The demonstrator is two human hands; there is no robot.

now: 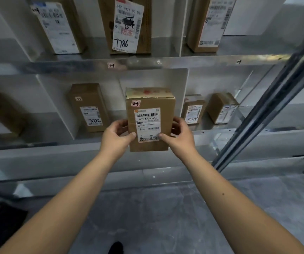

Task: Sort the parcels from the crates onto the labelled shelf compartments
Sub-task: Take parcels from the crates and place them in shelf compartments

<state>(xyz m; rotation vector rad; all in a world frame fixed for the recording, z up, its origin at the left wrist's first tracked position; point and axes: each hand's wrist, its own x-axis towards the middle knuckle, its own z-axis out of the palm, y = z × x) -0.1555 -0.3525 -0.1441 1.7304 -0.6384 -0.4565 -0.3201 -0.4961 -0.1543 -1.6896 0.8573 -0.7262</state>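
**Both hands on parcel at lower shelf**

L hand (117, 133) & R hand (179, 133) grip the parcel (150, 121) by its lower sides. Fingers curl round the edges, thumbs press on the front label. Parcel is upright at frame centre, in front of the lower shelf (230, 135); can't tell if it rests on it. Sticker (135, 103) at its 11 o'clock corner reads 2-3. At 9 o'clock of parcel: 7022 box (90, 109). At 3 o'clock: small box (193, 111), then tilted box (221, 109). At 12 o'clock: upper shelf (184, 61) w/ 7786 box (129, 24); edge tag (111, 65) reads 1-3.
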